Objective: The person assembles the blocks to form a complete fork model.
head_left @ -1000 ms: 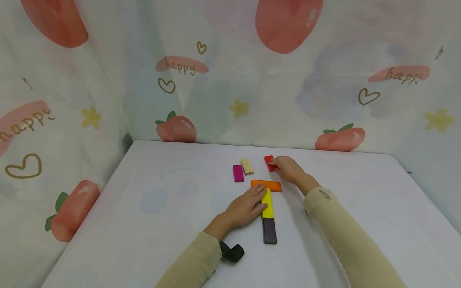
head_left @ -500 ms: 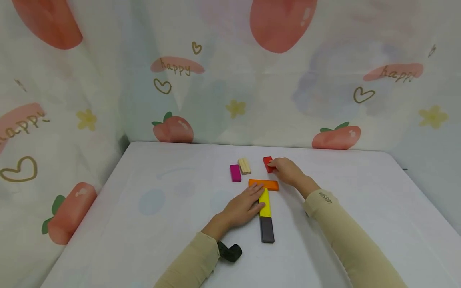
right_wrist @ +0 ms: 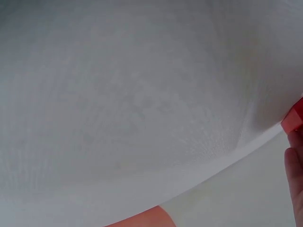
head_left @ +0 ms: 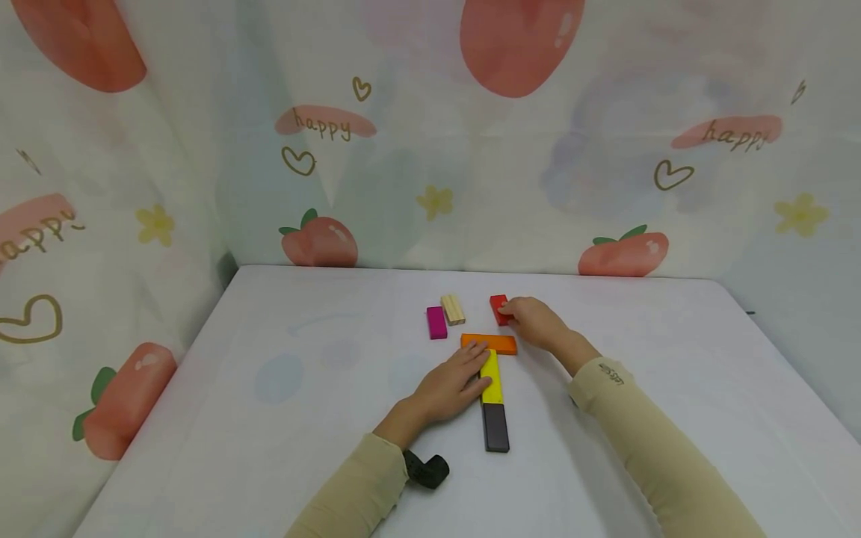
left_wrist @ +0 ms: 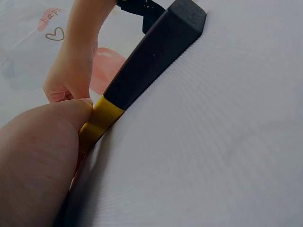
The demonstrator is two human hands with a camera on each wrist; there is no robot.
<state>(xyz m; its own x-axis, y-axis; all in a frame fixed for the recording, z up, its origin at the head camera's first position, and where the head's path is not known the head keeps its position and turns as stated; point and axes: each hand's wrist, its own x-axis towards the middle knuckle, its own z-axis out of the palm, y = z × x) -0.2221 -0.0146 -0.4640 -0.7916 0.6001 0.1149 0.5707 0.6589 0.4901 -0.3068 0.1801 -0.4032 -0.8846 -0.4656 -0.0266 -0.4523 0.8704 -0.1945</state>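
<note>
My left hand [head_left: 449, 387] lies with extended fingers over the left side of a yellow block [head_left: 492, 381], its fingertips reaching an orange block [head_left: 503, 345]. The orange block lies crosswise at the yellow one's far end. A dark brown block [head_left: 495, 430] continues the line from the yellow block's near end; it looms large in the left wrist view. Farther back, my right hand [head_left: 537, 323] pinches a red block [head_left: 496, 308] between thumb and fingers. Only the fingertips and a corner of the red block [right_wrist: 294, 117] show in the right wrist view.
Left of the red block lie a magenta block [head_left: 436, 323] and a ridged natural-wood block [head_left: 453, 308], close together. All rest on a white-covered table [head_left: 323, 448]. A patterned cloth [head_left: 403, 149] hangs behind the far edge. A black device [head_left: 428, 472] is at the left wrist.
My right hand has drawn the red block slightly nearer the orange block. The left hand stays on the yellow and orange blocks. The head view has shifted a little.
</note>
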